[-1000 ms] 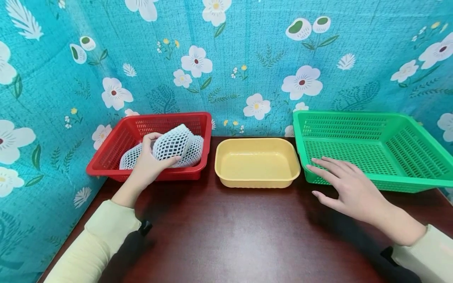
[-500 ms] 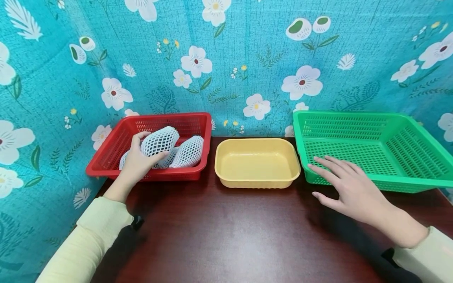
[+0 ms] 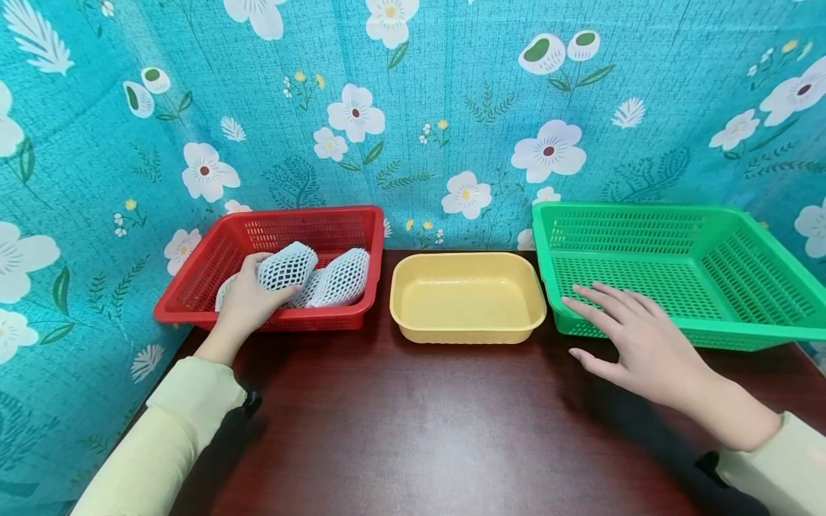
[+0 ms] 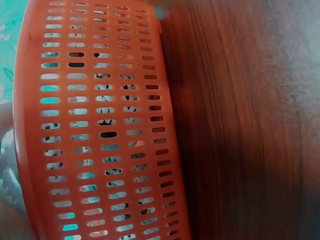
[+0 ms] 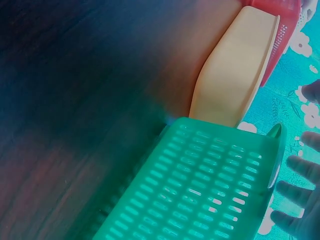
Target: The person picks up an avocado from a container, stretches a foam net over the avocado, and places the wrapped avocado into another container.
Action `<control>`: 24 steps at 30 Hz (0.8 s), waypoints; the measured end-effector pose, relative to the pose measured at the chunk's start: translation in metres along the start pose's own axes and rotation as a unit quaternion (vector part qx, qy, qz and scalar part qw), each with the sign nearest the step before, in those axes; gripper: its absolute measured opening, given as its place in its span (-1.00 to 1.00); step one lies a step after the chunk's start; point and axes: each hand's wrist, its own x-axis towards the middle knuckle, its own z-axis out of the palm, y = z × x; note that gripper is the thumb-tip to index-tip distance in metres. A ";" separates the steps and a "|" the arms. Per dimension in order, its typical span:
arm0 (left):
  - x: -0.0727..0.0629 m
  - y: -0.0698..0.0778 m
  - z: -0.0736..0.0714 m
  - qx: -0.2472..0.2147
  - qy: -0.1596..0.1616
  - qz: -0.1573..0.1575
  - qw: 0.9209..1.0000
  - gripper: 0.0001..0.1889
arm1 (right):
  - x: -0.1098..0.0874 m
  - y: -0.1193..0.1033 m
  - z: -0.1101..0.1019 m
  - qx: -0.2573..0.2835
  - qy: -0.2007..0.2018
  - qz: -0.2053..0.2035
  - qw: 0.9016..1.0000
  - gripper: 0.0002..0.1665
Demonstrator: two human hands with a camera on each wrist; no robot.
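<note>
In the head view, my left hand [image 3: 247, 301] reaches over the front rim of the red basket [image 3: 323, 317]. It grips a white foam fruit net [image 3: 288, 265] between thumb and fingers. What the net wraps, if anything, I cannot tell. Another foam net [image 3: 346, 278] lies to the right in the basket, and more white netting shows beside and under my hand. The left wrist view mostly shows the basket's slotted wall [image 4: 100, 120]. My right hand [image 3: 639, 347] hovers with spread fingers near the front rim of the green basket [image 3: 761, 333], holding nothing.
Between the two baskets stands a shallow yellow tray [image 3: 467, 335], with nothing in it. All three containers sit along the back of a dark wooden table [image 3: 413, 430]. A blue floral cloth [image 3: 419, 93] hangs behind them and along the left side.
My left hand has moved left and lower into the red basket with the foam net, uncovering more of the net at right. The right hand has stayed nearly still.
</note>
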 end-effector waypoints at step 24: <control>0.006 0.005 -0.006 0.060 -0.063 0.004 0.996 0.13 | 0.004 0.000 -0.001 0.001 0.005 -0.007 1.000 -0.19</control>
